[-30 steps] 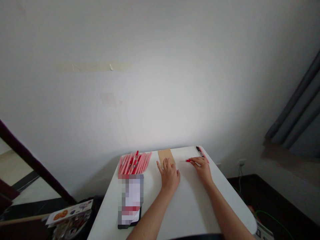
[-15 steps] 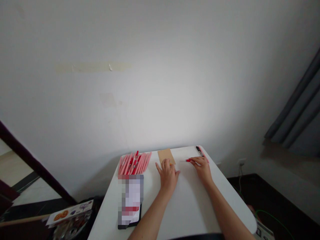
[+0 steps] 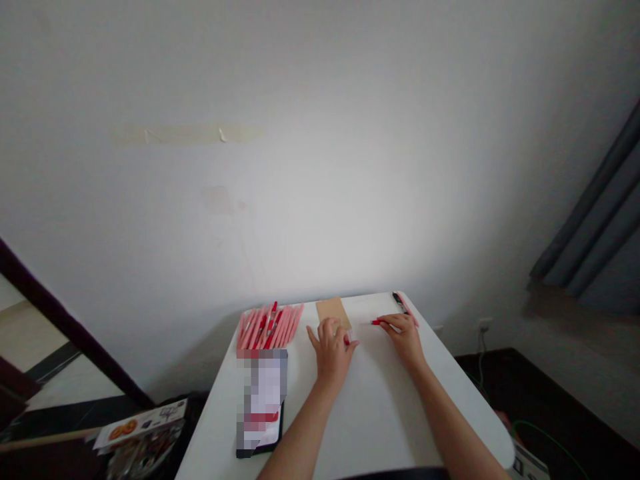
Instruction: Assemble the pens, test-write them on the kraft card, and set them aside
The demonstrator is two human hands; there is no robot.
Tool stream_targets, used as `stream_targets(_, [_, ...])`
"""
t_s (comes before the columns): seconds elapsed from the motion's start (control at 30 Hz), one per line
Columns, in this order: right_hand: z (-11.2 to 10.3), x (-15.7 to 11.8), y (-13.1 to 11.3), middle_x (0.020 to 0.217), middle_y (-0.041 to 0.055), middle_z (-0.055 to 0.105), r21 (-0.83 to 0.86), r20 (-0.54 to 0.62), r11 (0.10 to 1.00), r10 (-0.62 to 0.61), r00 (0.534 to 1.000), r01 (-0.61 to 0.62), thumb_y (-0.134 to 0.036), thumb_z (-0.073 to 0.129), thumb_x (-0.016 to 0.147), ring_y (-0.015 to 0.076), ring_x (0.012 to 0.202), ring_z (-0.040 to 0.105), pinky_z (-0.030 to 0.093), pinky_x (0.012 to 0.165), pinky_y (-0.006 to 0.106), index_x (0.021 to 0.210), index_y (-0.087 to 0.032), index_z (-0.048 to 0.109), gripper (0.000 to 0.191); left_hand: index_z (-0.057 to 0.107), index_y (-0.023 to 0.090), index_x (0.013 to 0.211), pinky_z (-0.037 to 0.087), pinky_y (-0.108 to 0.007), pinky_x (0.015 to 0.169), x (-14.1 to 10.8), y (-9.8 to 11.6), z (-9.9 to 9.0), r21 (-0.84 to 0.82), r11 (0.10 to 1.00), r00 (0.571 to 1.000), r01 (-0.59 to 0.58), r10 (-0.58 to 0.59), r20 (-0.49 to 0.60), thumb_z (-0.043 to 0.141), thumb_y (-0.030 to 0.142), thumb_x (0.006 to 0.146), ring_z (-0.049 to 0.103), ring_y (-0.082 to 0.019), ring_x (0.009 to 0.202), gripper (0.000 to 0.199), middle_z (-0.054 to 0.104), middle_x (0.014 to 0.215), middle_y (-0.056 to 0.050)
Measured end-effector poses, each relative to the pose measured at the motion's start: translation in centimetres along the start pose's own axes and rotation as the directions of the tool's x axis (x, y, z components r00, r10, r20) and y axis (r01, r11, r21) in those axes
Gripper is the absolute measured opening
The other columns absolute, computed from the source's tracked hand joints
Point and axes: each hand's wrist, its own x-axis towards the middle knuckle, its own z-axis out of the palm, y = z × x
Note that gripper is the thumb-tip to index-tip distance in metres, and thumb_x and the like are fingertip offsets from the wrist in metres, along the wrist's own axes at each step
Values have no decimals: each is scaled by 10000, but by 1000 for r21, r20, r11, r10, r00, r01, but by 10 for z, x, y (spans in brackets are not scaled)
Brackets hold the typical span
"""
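In the head view, a white table [image 3: 380, 413] is seen against a pale wall [image 3: 380, 167]. The left hand [image 3: 331, 350] is laid palm down at the near end of a brown card [image 3: 333, 308], by which the far middle of the table is occupied. Its fingers are partly spread and bent; a small red piece [image 3: 347, 339] is seen between thumb and forefinger, but whether it is gripped or merely touched cannot be told. To the right, a slim red pen part [image 3: 375, 322] is pinched between the thumb and fingertips of the right hand [image 3: 407, 340], nearly level, its free end pointed left toward the card and apart from it. A black pen [image 3: 399, 300] and a pink stick [image 3: 411, 313] are placed side by side at the far right corner, just beyond that hand. At the far left, many pink and red pens [image 3: 287, 327] are laid side by side in a row, and a phone [image 3: 265, 400], its screen blurred, is set on the near side of them. Beyond the table, a grey curtain [image 3: 595, 220] is hung at the right.
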Motion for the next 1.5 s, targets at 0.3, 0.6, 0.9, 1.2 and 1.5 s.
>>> stream_targets(0.3, [3,-3,0,835,56,734,-39,87,999,-35,996,38,-489,549,833,253,889,604,441,853,413,842,-291,763,292,646,252,865,180,-652,1104,1,-6,-5,-30,998,998,59,-59,-4,735,321,697,448,-259,1228,202,562,1206,-47])
stream_targets(0.6, [4,-4,-7,815,58,710,9,198,997,-74,977,73,-476,551,840,244,901,580,438,850,396,854,-294,758,276,725,349,867,171,-660,1109,3,-7,-2,-101,991,996,85,-83,27,727,285,712,429,-264,1251,168,572,1240,-13])
stream_targets(0.9, [2,-3,-7,820,60,706,-7,128,999,-42,991,44,-430,523,854,248,897,578,435,857,395,837,-275,749,274,727,328,876,115,-676,1121,3,7,6,-83,994,997,67,-63,43,689,268,751,415,-265,1264,144,567,1244,-29])
stream_targets(1.2, [2,-4,-4,833,62,704,-33,71,999,-37,997,39,-407,521,855,254,898,564,415,861,402,826,-266,743,265,721,309,818,85,-702,1111,11,7,16,-54,998,999,-9,12,52,692,290,752,385,-272,1286,75,546,1265,-23])
stream_targets(1.5, [3,-4,2,850,68,701,-121,69,991,-54,996,62,-371,515,866,256,911,556,404,867,410,840,-271,740,248,715,299,785,70,-700,1114,15,7,20,-64,997,998,-44,46,41,706,277,737,402,-264,1265,53,561,1234,-21])
